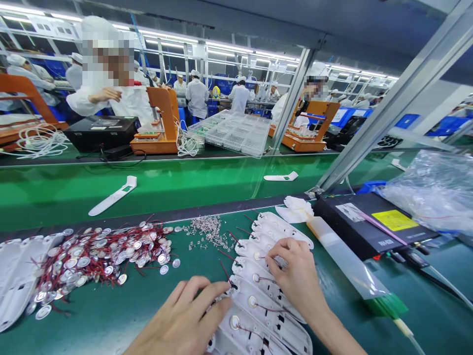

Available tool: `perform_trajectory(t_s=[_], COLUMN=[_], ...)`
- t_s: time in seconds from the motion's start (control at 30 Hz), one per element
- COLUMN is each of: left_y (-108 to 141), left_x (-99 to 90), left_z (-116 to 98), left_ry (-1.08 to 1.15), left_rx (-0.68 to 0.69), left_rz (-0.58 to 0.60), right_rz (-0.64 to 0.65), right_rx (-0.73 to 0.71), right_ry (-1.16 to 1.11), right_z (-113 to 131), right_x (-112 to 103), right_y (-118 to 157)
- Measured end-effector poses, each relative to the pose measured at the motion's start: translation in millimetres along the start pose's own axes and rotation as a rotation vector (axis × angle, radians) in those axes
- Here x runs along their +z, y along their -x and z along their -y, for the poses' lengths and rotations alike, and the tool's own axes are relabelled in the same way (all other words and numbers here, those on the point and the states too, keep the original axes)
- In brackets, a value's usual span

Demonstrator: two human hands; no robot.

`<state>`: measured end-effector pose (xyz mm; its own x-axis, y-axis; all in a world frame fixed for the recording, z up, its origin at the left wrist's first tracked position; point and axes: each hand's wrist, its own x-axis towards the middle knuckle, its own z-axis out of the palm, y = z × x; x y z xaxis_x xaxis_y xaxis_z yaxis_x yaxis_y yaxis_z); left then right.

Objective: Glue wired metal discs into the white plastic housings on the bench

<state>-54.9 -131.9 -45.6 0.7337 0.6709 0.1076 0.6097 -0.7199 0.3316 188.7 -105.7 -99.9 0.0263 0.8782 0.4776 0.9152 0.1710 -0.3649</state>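
A row of white plastic shells (273, 315) lies side by side on the green bench. Several hold a round metal disc (235, 322) with thin red wires. My left hand (185, 315) is at the near-left ends of the shells, its thumb and index finger bent together on a shell's end, near a red wire that sticks out. Over the middle of the row, my right hand (295, 271) has its thumb and index fingertips pinched; what is between them is too small to make out. Left of the row lie a pile of wired discs (107, 251) and small clear pieces (209, 228).
More white shells (18, 276) lie at far left. At right stand a black box with a yellow label (395, 220) and a translucent sleeve (347, 256). Beyond a metal post (369, 123), a green conveyor (199, 182) carries loose white parts (114, 196). Co-workers sit across it.
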Motion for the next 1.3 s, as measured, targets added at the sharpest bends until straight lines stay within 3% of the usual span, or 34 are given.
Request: perform_trajectory(t_s=[0.5, 0.67, 0.77, 0.87, 0.93, 1.1, 1.3], left_y=[-8, -11, -20, -31, -38, -41, -36], left_x=[-4.5, -2.0, -12.9, -28.6, -33.9, -19.7, -4.7], left_z=[13, 11, 2, -9, -14, -10, -3], left_ry=[0.002, 0.039, 0.054, 0.013, 0.014, 0.101, 0.099], left_rx=[-0.016, 0.003, 0.029, 0.030, 0.041, 0.109, 0.103], left_rz=[-0.011, 0.072, 0.230, 0.426, 0.486, 0.494, 0.379], right_rz=[0.081, 0.103, 0.125, 0.061, -0.044, -0.240, -0.207], right_rx=[-0.135, -0.209, -0.237, -0.219, -0.209, -0.218, -0.212], right_ry=[0.040, 0.137, 0.181, 0.172, 0.172, 0.163, 0.075], right_z=[9, 7, 7, 6, 3, -9, -12], right_x=[-5, -5, -6, -12, -19, -40, -55], right_y=[-6, -5, -5, -7, -9, -10, 7])
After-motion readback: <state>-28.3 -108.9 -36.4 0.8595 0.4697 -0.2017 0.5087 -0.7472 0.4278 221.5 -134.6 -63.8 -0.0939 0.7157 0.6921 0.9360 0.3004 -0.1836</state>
